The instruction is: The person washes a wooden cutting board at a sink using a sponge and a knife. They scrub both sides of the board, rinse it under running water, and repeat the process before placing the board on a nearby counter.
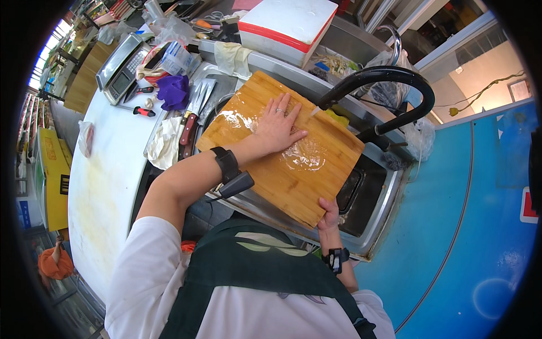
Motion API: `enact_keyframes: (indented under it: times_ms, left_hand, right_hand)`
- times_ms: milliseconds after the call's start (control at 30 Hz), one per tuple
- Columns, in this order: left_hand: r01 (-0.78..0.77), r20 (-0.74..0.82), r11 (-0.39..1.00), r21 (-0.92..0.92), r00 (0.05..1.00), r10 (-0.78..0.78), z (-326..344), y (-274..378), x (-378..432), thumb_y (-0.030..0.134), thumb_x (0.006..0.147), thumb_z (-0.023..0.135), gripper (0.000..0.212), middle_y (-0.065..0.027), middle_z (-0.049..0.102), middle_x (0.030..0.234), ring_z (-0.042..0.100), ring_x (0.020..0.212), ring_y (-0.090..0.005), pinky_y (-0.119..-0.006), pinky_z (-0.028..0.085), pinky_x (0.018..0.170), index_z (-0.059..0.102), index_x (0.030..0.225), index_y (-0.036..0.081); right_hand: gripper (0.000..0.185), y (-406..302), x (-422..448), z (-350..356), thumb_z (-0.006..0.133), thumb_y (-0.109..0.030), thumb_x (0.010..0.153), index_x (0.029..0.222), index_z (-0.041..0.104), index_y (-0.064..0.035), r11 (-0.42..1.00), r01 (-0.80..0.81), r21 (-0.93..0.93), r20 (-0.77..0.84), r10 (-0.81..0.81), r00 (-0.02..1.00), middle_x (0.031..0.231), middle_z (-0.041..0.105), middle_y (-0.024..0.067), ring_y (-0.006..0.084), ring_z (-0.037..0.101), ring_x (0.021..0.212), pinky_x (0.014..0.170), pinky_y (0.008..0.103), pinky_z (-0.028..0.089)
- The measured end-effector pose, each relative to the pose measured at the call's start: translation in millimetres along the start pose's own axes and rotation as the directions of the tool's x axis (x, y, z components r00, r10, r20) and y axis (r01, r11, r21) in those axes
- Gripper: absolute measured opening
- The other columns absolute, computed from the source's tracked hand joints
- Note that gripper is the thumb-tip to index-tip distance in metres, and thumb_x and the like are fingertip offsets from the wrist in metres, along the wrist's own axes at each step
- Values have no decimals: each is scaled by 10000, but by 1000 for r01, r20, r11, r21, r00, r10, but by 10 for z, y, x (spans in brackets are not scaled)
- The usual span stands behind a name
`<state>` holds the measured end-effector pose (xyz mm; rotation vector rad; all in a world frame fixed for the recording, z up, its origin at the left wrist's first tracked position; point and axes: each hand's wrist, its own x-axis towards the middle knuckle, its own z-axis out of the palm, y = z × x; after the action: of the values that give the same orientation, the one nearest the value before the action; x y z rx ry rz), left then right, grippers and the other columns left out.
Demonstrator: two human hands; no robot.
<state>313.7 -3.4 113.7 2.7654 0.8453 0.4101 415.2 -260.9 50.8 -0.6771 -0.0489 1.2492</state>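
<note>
A wooden cutting board [271, 178] lies across the metal sink, wet and shiny with water. My left hand [279, 123] rests palm down on its upper face, fingers spread, a ring on one finger. At the board's near right corner, my right hand [329, 214] grips the edge, its fingers partly hidden beneath. A black curved faucet [381, 74] arches over from the right, and a thin stream of water [315, 111] falls from its spout onto the board. To the right of the board, part of the sink basin [367, 190] shows.
Left of the sink, knives with red-brown handles [188, 129] lie by a white cloth [165, 142]. A purple cloth [172, 92] and a digital scale [123, 82] sit on the white counter [110, 190]. A foam box [288, 25] stands behind; a blue panel [449, 212] borders the right.
</note>
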Motion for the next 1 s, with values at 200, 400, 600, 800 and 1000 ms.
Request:
enact_keyframes:
  times_ms: [200,400,600,800,1000]
  left_hand:
    - [-4,-7,991,-134,1000,3,18,-53,-8,465,813,711,749,-288,158,1534,190,1411,-472,-511,239,1160,458,1392,62]
    - [24,-60,988,-152,998,-33,83,-85,33,440,776,756,698,-309,100,1536,161,1397,-521,-516,254,1152,516,1331,91]
    - [71,-54,975,-213,995,-84,94,-106,56,426,745,789,692,-304,90,1537,159,1387,-542,-532,247,1149,535,1305,108]
    - [80,-83,954,-290,991,-108,126,-121,53,390,718,823,677,-311,94,1528,162,1383,-544,-541,236,1149,547,1265,103]
    - [63,-79,964,-259,993,-86,132,-147,84,360,710,831,660,-313,103,1521,149,1388,-541,-533,224,1154,554,1257,116]
  right_hand:
    - [688,2,-32,0,642,39,755,1401,411,-16,1000,-15,-10,-65,14,998,1353,530,153,326,525,1252,1065,447,430]
    - [696,1,-47,-9,652,34,751,1402,413,-18,1000,3,-6,-17,-3,1000,1350,534,147,325,522,1256,1062,446,433]
    - [708,5,-64,-28,661,27,747,1407,409,-22,1000,-8,1,6,8,1000,1353,532,147,325,524,1254,1061,440,433]
    - [699,20,-59,-39,665,24,746,1400,421,-18,1000,-5,-3,-15,5,1000,1344,543,144,316,536,1241,1064,436,427]
    - [690,-1,-50,-5,656,35,747,1395,423,-16,999,2,-36,-46,-4,999,1335,550,147,316,540,1235,1056,432,437]
